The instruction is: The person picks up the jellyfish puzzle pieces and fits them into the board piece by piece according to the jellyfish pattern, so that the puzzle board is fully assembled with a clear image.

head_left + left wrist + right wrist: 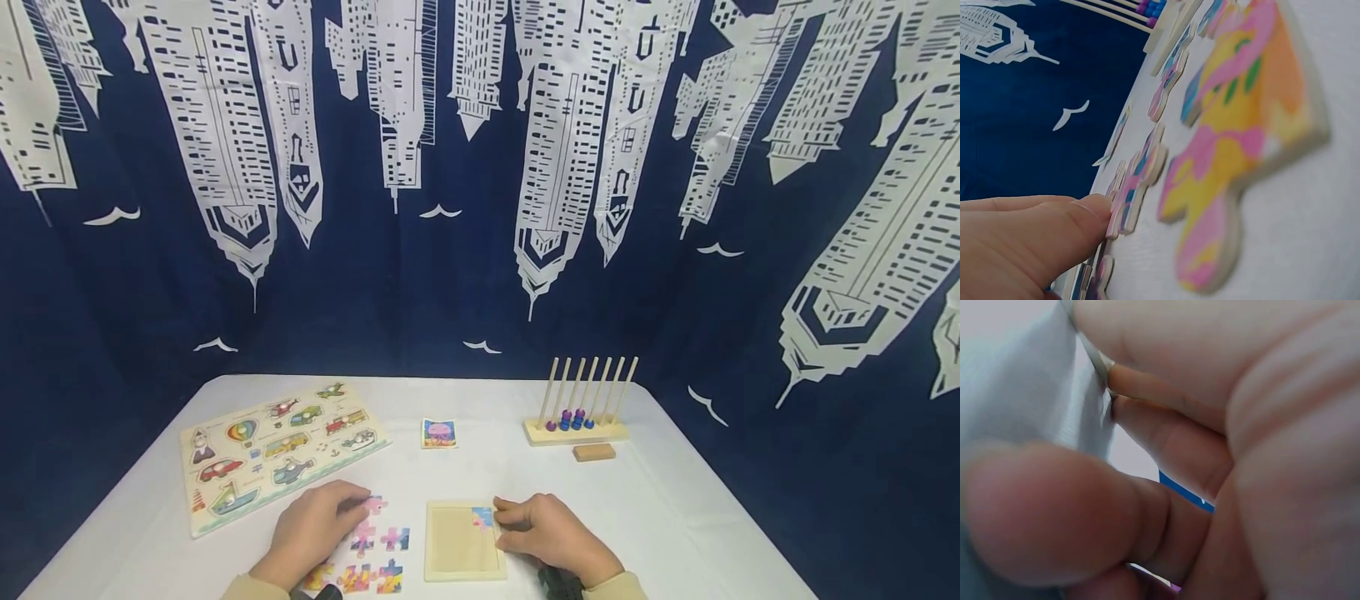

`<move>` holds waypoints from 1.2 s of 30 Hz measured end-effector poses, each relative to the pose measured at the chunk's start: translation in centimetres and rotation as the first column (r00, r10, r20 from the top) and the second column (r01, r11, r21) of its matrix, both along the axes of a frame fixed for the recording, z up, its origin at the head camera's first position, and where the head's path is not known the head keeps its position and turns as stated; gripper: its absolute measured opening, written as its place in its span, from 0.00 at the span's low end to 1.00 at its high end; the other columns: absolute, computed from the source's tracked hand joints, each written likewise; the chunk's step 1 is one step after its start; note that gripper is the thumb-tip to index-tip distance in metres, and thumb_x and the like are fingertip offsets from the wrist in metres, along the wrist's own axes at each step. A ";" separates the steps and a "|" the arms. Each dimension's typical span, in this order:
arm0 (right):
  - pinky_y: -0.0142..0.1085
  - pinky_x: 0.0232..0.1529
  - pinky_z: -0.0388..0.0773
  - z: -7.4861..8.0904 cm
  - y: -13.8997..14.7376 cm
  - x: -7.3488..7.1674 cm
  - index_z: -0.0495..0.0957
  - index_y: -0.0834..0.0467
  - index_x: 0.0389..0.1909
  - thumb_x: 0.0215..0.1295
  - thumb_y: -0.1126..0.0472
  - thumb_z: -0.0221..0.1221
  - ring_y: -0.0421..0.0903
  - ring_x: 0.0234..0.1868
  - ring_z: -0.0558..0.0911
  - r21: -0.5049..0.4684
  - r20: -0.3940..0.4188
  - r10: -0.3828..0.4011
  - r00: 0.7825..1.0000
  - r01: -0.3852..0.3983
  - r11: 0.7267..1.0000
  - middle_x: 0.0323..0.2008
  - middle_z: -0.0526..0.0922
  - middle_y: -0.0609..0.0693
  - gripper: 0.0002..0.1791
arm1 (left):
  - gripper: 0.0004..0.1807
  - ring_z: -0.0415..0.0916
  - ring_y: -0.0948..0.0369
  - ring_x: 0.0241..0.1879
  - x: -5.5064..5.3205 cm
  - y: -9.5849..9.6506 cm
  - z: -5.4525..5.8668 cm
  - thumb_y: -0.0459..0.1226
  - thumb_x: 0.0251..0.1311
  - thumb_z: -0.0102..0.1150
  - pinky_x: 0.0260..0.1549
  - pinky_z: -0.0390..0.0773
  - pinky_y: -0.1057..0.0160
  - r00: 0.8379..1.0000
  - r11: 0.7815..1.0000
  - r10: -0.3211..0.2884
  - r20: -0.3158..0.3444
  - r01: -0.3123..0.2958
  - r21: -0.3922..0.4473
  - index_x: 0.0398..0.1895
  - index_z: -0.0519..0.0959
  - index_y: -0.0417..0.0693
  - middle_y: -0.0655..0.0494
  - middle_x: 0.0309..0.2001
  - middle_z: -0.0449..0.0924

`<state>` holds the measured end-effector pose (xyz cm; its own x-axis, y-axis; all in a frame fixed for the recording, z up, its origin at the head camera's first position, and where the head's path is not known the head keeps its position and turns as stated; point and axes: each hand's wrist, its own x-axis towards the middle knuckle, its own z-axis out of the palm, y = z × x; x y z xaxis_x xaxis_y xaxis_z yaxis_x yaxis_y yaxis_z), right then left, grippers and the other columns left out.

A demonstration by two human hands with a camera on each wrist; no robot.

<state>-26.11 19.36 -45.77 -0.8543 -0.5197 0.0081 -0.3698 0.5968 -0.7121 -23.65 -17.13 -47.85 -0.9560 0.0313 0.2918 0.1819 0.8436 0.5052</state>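
Note:
My left hand [318,521] is over the loose puzzle pieces left of centre. Its thumb and index finger are on either side of a pink jigsaw piece [374,505]; the left wrist view shows the thumb [1094,212] against a piece's edge. To the right, a square wooden puzzle tray [461,577] lies flat, with one blue-and-pink corner piece [482,518] in its top right corner. My right hand [551,529] holds the tray's right rim with bent fingers. Up close, the right wrist view shows those fingers [1166,434] at the rim, partly hidden by the hand itself.
More loose pieces [395,539] lie left of the tray. A wooden vehicle board [300,425] is at the back left, a small jellyfish picture [438,433] behind the tray. A peg rack with beads [577,433] and a wooden block [594,452] stand at the back right.

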 end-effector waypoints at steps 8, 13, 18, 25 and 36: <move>0.27 0.11 0.65 0.0 0.1 0.1 0.86 0.62 0.52 0.60 0.55 0.72 0.32 0.06 0.62 -0.003 -0.006 0.004 1.000 -0.004 1.000 0.61 0.82 0.59 0.22 | 0.12 0.85 0.54 0.52 -0.4 0.2 -0.4 0.47 0.58 0.74 0.48 0.82 0.46 1.000 1.000 0.004 -0.010 -0.004 -0.001 0.46 0.88 0.64 0.64 0.48 0.88; 0.27 0.11 0.67 0.0 0.1 0.0 0.86 0.62 0.53 0.60 0.55 0.72 0.33 0.06 0.62 0.002 -0.005 0.005 1.000 -0.005 1.000 0.62 0.82 0.58 0.22 | 0.14 0.84 0.54 0.54 -0.6 0.6 -0.5 0.47 0.58 0.74 0.50 0.82 0.46 0.999 1.000 0.010 -0.039 -0.009 0.016 0.48 0.88 0.64 0.65 0.50 0.87; 0.27 0.11 0.67 0.0 0.2 0.0 0.85 0.62 0.53 0.60 0.55 0.72 0.33 0.06 0.63 -0.003 0.002 0.005 1.000 -0.005 1.000 0.62 0.81 0.58 0.22 | 0.13 0.84 0.55 0.54 -0.5 1.0 -0.4 0.48 0.59 0.73 0.49 0.82 0.47 0.998 1.000 0.005 -0.061 -0.005 -0.002 0.47 0.88 0.65 0.66 0.50 0.87; 0.29 0.11 0.70 -0.1 0.2 0.0 0.85 0.62 0.54 0.60 0.55 0.72 0.34 0.06 0.64 0.001 0.007 -0.005 1.000 0.005 1.000 0.63 0.81 0.58 0.23 | 0.14 0.85 0.56 0.53 -0.5 1.3 -0.1 0.49 0.59 0.73 0.48 0.83 0.48 0.999 1.000 -0.008 -0.045 0.007 -0.007 0.49 0.88 0.64 0.67 0.49 0.87; 0.27 0.11 0.67 0.1 0.1 0.0 0.85 0.63 0.53 0.61 0.56 0.72 0.32 0.06 0.62 0.000 -0.011 0.002 1.000 -0.002 1.000 0.62 0.81 0.59 0.22 | 0.14 0.85 0.55 0.53 -0.1 1.6 0.5 0.48 0.59 0.73 0.46 0.82 0.49 0.998 1.000 -0.020 -0.051 0.019 -0.013 0.49 0.88 0.63 0.67 0.49 0.87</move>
